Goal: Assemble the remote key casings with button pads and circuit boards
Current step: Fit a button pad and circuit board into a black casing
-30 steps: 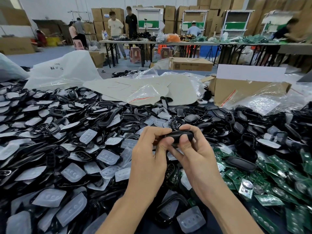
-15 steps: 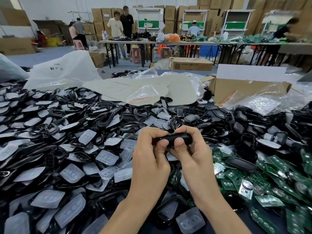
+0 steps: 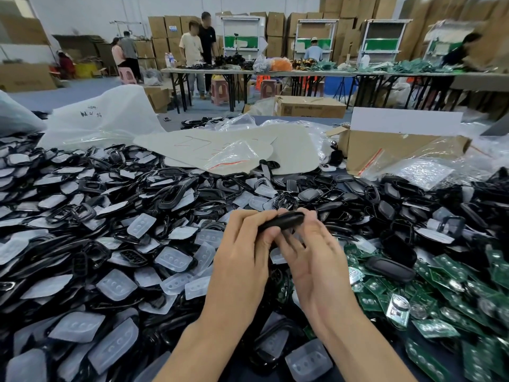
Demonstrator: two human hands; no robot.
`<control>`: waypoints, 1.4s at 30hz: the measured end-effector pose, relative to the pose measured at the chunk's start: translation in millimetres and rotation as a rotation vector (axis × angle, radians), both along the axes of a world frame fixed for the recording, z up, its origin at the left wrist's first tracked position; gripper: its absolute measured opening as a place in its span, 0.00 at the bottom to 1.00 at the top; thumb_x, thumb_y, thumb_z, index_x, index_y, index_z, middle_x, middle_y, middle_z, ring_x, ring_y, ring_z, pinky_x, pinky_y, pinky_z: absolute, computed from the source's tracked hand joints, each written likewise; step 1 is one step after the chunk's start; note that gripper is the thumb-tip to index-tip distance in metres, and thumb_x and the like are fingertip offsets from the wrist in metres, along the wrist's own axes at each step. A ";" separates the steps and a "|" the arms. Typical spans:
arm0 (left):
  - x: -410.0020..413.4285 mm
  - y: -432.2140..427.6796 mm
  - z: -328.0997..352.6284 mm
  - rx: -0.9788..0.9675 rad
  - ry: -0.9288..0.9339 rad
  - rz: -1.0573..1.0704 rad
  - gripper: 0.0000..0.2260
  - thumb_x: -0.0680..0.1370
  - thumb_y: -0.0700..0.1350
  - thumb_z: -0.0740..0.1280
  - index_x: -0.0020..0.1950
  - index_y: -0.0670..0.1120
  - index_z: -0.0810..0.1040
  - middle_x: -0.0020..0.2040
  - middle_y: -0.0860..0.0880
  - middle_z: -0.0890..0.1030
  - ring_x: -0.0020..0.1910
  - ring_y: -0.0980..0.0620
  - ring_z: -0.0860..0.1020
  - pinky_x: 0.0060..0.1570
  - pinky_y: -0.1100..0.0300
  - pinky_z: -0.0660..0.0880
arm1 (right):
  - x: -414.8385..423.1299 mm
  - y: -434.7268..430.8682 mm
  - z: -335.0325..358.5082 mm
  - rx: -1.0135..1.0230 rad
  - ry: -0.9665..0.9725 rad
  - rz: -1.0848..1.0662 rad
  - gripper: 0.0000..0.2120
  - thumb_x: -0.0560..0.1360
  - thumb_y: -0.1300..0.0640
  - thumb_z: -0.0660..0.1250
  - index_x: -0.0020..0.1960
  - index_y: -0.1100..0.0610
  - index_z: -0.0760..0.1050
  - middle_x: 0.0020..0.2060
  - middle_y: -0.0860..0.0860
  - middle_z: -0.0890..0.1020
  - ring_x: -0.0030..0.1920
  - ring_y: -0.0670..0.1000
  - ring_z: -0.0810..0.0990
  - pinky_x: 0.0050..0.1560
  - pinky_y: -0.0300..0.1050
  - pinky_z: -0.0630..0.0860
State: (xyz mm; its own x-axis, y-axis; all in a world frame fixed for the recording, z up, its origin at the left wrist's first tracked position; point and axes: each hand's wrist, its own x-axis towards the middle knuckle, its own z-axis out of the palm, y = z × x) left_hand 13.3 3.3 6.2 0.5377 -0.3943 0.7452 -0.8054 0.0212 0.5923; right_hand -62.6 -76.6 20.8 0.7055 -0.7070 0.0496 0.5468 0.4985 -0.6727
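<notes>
A worker's left hand (image 3: 245, 255) holds a black remote key casing (image 3: 283, 219) above heaped parts, its grip closed on the casing's left end between thumb and curled fingers. The right hand (image 3: 319, 268) is open, its straight fingers against the casing's right end. Black marker writing on a white plastic bag (image 3: 104, 119) and red scrawl on a beige sheet (image 3: 248, 144) cannot be read. Clear button pads (image 3: 176, 259) and black shells (image 3: 170, 197) pile up at left, with green circuit boards (image 3: 440, 307) at right. What the open cardboard box (image 3: 385, 150) behind them holds cannot be seen.
</notes>
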 end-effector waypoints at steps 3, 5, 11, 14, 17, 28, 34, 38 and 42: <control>1.5 -1.2 -3.8 0.038 -0.047 0.031 0.10 0.83 0.45 0.62 0.61 0.45 0.78 0.55 0.53 0.75 0.51 0.60 0.76 0.51 0.71 0.73 | -0.9 -3.6 1.5 0.203 -0.027 0.092 0.22 0.76 0.52 0.68 0.61 0.68 0.77 0.59 0.60 0.84 0.60 0.56 0.84 0.52 0.42 0.82; 2.5 -1.9 -4.2 0.062 -0.104 0.040 0.10 0.83 0.45 0.62 0.62 0.47 0.76 0.56 0.53 0.76 0.52 0.59 0.76 0.54 0.71 0.73 | -2.3 -5.5 2.1 0.242 -0.012 0.133 0.18 0.76 0.53 0.69 0.58 0.67 0.81 0.58 0.61 0.84 0.58 0.55 0.85 0.49 0.41 0.82; 2.5 -4.3 -6.5 0.107 -0.147 0.020 0.11 0.83 0.45 0.62 0.63 0.45 0.77 0.57 0.52 0.77 0.57 0.56 0.76 0.60 0.66 0.73 | -3.6 -7.0 5.8 0.363 -0.011 0.158 0.16 0.76 0.56 0.69 0.57 0.66 0.81 0.55 0.60 0.86 0.52 0.53 0.87 0.45 0.42 0.84; 4.0 -4.6 -8.2 0.128 -0.160 0.014 0.11 0.82 0.44 0.62 0.63 0.46 0.77 0.57 0.52 0.79 0.57 0.54 0.77 0.59 0.62 0.74 | -2.7 -7.4 4.6 0.391 0.016 0.147 0.18 0.74 0.56 0.70 0.59 0.66 0.79 0.55 0.60 0.86 0.50 0.53 0.87 0.46 0.43 0.84; 4.6 -5.6 -10.3 0.149 -0.150 0.001 0.10 0.82 0.47 0.63 0.63 0.50 0.75 0.58 0.60 0.79 0.56 0.56 0.77 0.57 0.64 0.74 | -3.0 -9.1 2.9 0.401 0.038 0.122 0.17 0.72 0.56 0.71 0.56 0.65 0.80 0.54 0.59 0.86 0.48 0.52 0.87 0.46 0.42 0.84; 4.4 -4.8 -8.9 0.201 -0.157 0.086 0.14 0.81 0.54 0.61 0.60 0.50 0.80 0.51 0.61 0.82 0.52 0.57 0.77 0.44 0.62 0.77 | -1.3 -5.8 0.3 0.345 0.144 0.039 0.08 0.79 0.57 0.69 0.50 0.63 0.82 0.48 0.57 0.87 0.42 0.49 0.87 0.43 0.38 0.83; 1.3 -5.8 -9.1 0.193 -0.118 0.076 0.15 0.81 0.49 0.61 0.61 0.48 0.82 0.52 0.57 0.84 0.54 0.59 0.79 0.50 0.62 0.77 | 3.3 0.7 2.1 0.402 0.132 0.000 0.07 0.79 0.59 0.68 0.49 0.64 0.80 0.39 0.56 0.86 0.36 0.49 0.85 0.38 0.37 0.82; 0.3 -7.8 -10.7 0.153 -0.102 0.086 0.15 0.79 0.46 0.60 0.59 0.46 0.83 0.52 0.55 0.85 0.53 0.59 0.81 0.50 0.59 0.78 | 2.8 3.1 2.7 0.409 0.116 0.013 0.11 0.78 0.60 0.68 0.41 0.64 0.84 0.39 0.56 0.86 0.36 0.49 0.85 0.39 0.37 0.83; 0.9 -7.7 -11.0 0.139 -0.086 0.074 0.16 0.78 0.44 0.59 0.60 0.46 0.82 0.54 0.55 0.85 0.53 0.58 0.81 0.49 0.57 0.80 | 1.8 2.7 2.9 0.422 0.083 0.043 0.13 0.73 0.60 0.71 0.32 0.60 0.85 0.41 0.56 0.87 0.39 0.50 0.86 0.42 0.39 0.83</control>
State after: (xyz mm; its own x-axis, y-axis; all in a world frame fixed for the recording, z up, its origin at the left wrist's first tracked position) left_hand 14.3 -4.5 -4.8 0.5057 -0.4586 0.7307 -0.8497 -0.1178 0.5140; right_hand -60.8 -73.9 23.8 0.7241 -0.6231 -0.2957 0.4725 0.7605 -0.4453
